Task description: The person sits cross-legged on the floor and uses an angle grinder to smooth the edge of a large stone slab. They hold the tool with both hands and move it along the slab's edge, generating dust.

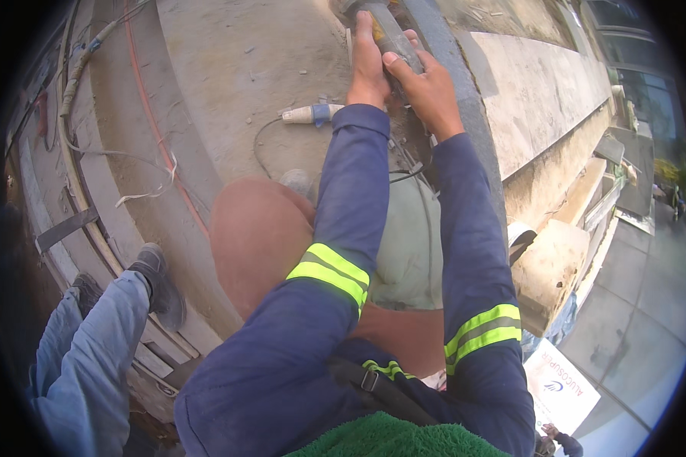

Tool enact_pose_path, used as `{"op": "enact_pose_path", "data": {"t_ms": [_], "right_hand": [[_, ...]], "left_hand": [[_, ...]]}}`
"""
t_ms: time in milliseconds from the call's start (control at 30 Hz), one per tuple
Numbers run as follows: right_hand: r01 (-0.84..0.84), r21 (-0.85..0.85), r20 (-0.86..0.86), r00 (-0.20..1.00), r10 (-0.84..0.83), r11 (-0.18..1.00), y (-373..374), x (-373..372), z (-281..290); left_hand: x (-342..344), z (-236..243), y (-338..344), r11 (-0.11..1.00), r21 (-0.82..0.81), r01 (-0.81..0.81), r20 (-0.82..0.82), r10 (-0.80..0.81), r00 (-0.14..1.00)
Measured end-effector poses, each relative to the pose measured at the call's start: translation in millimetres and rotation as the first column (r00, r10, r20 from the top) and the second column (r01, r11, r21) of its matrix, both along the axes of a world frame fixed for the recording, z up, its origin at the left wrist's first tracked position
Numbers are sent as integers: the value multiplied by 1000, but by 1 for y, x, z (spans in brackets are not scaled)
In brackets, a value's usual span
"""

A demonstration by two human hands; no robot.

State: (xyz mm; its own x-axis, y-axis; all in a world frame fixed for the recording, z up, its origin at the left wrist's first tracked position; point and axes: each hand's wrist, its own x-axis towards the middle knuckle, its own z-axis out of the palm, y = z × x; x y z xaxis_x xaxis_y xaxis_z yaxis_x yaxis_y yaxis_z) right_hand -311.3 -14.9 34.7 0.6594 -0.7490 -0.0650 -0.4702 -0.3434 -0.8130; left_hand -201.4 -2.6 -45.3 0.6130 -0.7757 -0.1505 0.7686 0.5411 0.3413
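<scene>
At the top of the view, both hands are wrapped around the grey body of a dusty angle grinder (395,36). My left hand (369,67) closes on its left side, close to a yellow patch. My right hand (433,93) grips from the right, thumb laid along the body. The tool's head is partly cut off by the upper edge, so its disc cannot be made out. Alongside runs a long grey stone edge (465,76). A white and blue plug connector (306,115) lies on the dusty surface left of my left wrist, with a thin cable curving from it.
Another person's jeans and boots (154,266) stand at the left, near an orange cable (146,107) and several pale cables. A large pale slab (537,95) lies to the right, above stone blocks (550,263). A printed white board (560,385) sits at lower right.
</scene>
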Motion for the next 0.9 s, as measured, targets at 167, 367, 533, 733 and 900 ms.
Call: {"op": "enact_pose_path", "data": {"t_ms": [167,367,533,733,900], "right_hand": [[25,-8,-17,1000,-25,1000,0,2,2],[5,-139,5,1000,-4,990,-12,4,-21],[6,-219,-12,1000,-9,976,-20,2,-26],[34,-259,22,999,-30,965,-25,0,-36],[10,-93,-13,1000,-11,996,-16,5,-20]], "left_hand": [[3,-10,-3,999,-16,36,-12,-37,999],[5,-17,-8,998,-67,18,-49,-21,999],[7,-25,-19,999,-15,32,-4,-32,999],[5,-25,-23,998,-15,64,37,-63,997],[9,-34,-25,995,-45,87,19,-87,996]]}}
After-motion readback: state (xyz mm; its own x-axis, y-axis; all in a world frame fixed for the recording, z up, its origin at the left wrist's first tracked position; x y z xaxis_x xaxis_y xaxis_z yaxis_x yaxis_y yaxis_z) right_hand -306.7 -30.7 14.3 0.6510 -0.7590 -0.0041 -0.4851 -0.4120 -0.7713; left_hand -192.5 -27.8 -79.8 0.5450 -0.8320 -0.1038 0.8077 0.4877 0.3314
